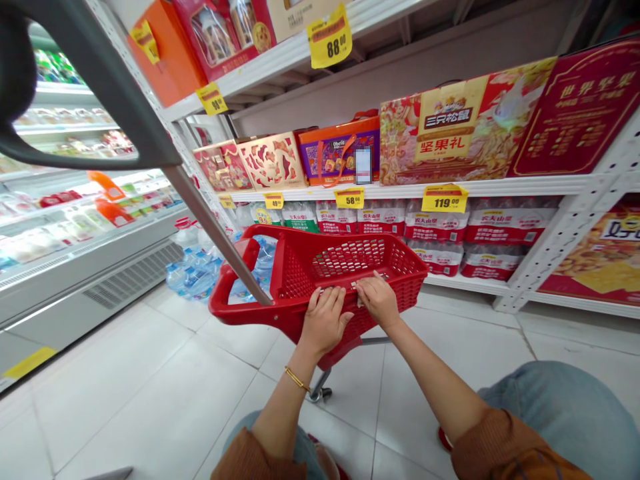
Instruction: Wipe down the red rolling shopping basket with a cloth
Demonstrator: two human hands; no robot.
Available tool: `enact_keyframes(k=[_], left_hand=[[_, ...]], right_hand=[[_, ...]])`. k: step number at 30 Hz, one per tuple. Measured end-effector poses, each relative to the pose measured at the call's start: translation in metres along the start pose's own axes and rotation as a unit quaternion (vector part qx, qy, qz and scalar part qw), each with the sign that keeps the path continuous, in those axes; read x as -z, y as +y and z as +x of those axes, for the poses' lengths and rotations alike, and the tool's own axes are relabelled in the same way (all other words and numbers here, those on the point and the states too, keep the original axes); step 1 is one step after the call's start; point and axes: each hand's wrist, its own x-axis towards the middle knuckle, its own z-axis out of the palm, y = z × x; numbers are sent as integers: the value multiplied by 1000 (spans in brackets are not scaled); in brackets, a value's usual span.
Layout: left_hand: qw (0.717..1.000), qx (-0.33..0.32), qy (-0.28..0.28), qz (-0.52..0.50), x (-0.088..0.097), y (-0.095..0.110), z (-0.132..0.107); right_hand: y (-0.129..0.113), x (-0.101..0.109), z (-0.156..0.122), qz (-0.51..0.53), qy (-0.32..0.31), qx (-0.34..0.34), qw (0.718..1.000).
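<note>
A red plastic shopping basket (300, 257) on wheels stands on the tiled floor in front of me, and nothing shows inside it. My left hand (325, 320) rests on its near rim with the fingers curled over the edge. Right beside it, my right hand (377, 300) grips the same rim. A gold bracelet sits on my left wrist. The basket's grey pull handle (215, 230) rises diagonally toward the upper left, past the camera.
Shelves (500, 187) ahead hold gift boxes above yellow price tags, with packs of bottled water below. Large water jugs (193, 270) stand on the floor to the left. A chilled display case (75, 260) runs along the left side.
</note>
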Motion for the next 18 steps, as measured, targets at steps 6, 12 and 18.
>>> enact_keyframes(k=[6, 12, 18], left_hand=[[1000, -8, 8, 3, 0, -1, -1], [1000, -9, 8, 6, 1, -2, 0], [1000, -2, 0, 6, 0, -5, -2]], right_hand=[[19, 9, -6, -32, -13, -19, 999], [36, 17, -9, -59, -28, -25, 998], [60, 25, -15, -90, -35, -36, 995]])
